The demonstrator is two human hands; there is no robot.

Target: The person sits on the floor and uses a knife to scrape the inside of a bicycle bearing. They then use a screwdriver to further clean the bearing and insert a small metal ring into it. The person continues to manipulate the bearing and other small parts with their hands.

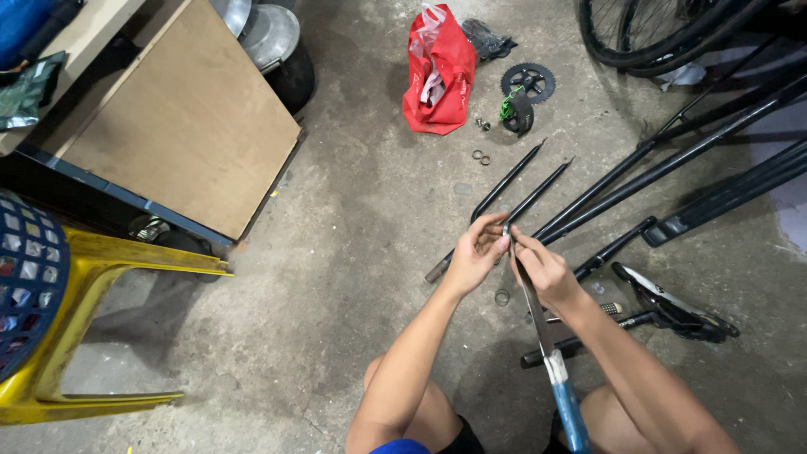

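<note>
My left hand (476, 252) and my right hand (544, 269) meet over the concrete floor, fingers pinched together at the tip of a long metal tool (538, 319) with a blue handle (569, 412). The tool runs from my fingertips back toward my knees. Whatever small part sits between the fingertips is too small to make out. A small metal ring (502, 297) lies on the floor just below my hands. Black fork blades (508, 181) lie on the floor right behind them.
A red bag (440, 71), a black chainring (528, 81) and small rings (480, 157) lie further away. Black bike frame tubes (672, 160), a saddle (672, 303) and a wheel (656, 34) are at the right. A yellow stool (92, 277) and a plywood board (185, 126) stand at the left.
</note>
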